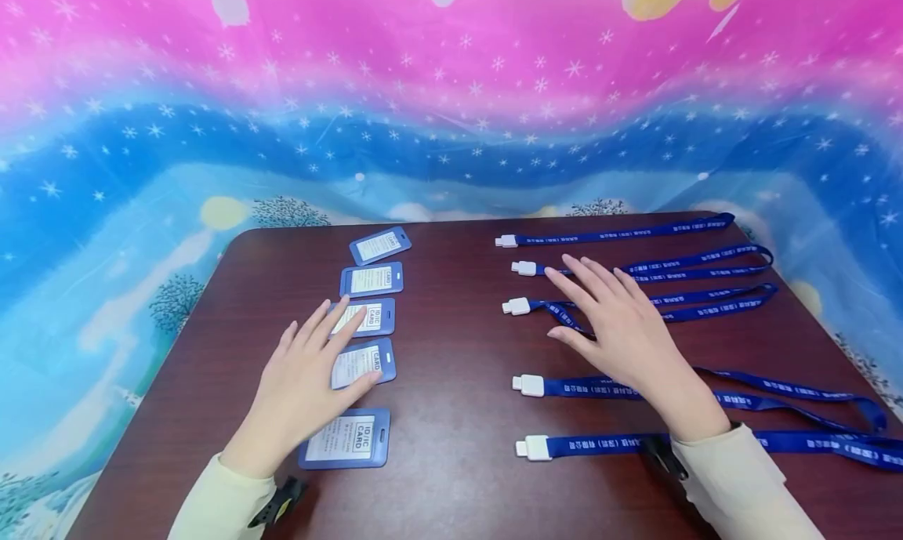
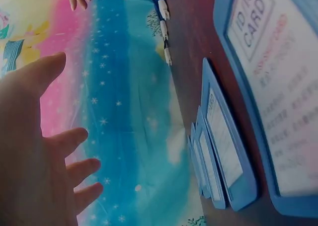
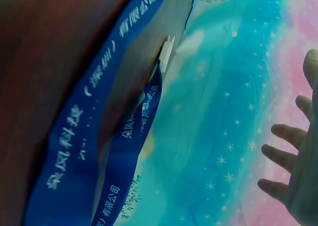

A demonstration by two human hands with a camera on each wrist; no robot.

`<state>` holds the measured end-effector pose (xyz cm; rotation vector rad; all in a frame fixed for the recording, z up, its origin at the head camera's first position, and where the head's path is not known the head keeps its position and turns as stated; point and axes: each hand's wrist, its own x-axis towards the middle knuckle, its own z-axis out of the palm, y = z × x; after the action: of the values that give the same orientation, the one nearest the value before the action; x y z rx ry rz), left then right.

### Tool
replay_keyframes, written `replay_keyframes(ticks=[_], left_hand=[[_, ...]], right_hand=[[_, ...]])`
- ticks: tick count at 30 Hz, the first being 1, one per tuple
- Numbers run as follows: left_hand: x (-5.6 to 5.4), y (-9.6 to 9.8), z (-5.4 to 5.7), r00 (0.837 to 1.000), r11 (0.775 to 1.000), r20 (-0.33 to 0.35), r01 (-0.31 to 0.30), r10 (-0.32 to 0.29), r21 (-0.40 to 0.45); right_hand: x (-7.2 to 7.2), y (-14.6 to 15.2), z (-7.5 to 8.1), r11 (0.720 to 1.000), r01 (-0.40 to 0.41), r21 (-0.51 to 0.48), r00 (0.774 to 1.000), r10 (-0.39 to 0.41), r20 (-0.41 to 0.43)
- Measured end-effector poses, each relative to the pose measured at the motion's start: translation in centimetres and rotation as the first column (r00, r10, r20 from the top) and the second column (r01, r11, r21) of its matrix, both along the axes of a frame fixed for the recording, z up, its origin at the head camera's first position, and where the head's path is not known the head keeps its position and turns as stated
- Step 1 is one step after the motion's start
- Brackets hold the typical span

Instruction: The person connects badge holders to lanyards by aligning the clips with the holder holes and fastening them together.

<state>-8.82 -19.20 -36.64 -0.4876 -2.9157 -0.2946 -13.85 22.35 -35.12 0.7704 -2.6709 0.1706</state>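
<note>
Blue ID card holders lie flat on the left side of a shiny dark brown table, five of them in a row that goes from near to far. Nearest is a big-looking holder, and the farthest holder is turned a bit crooked. Each one has a white paper inside, and a small slot shows at the right end.

On the right side lie five dark blue lanyards with white writing. Their white plastic ends point left, toward the holders. The nearest lanyard has its white end well apart from the nearest holder, with bare table between them.

The left hand is up above the holders and hides bits of some of them. Its fingers are spread, with the thumb out to the side, and they hold nothing. The right hand is up above the lanyards. Its fingers are spread too, and they hold nothing.

Both arms have pale sleeves, with something black at each wrist. Behind the table hangs a pink and blue cloth with white snowflakes.
</note>
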Motion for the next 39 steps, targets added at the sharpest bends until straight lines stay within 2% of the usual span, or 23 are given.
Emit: replay_keyframes(ticks=[9,18,25,32,39], left_hand=[[1.5,-0.9,-0.6,0.993,0.995,-0.055,0.102,-0.101,0.009],[3.3,-1.4,-1.2,0.992,0.992,0.004,0.124,-0.124,-0.025],[4.8,-1.5,-1.9,0.991,0.99,0.003,0.137,-0.137,-0.033],[5.6,-1.6,-2.4,0.99,0.99,0.016,0.138,-0.138,-0.031],[6.2,-1.3,-2.6,0.987,0.988,0.054,0.152,-0.151,-0.021]], right_hand=[[1.6,-0.1,-0.4,0.998,-0.063,0.019,0.998,0.063,-0.017],[3.2,-0.2,-1.0,0.994,-0.102,0.027,0.994,0.103,-0.02],[4.4,-0.1,-1.3,0.99,-0.134,0.033,0.991,0.135,-0.023],[5.5,-0.3,-2.0,0.985,-0.168,0.044,0.986,0.169,-0.009],[6.6,-0.7,-2.7,0.974,-0.214,0.072,0.976,0.21,0.049]])
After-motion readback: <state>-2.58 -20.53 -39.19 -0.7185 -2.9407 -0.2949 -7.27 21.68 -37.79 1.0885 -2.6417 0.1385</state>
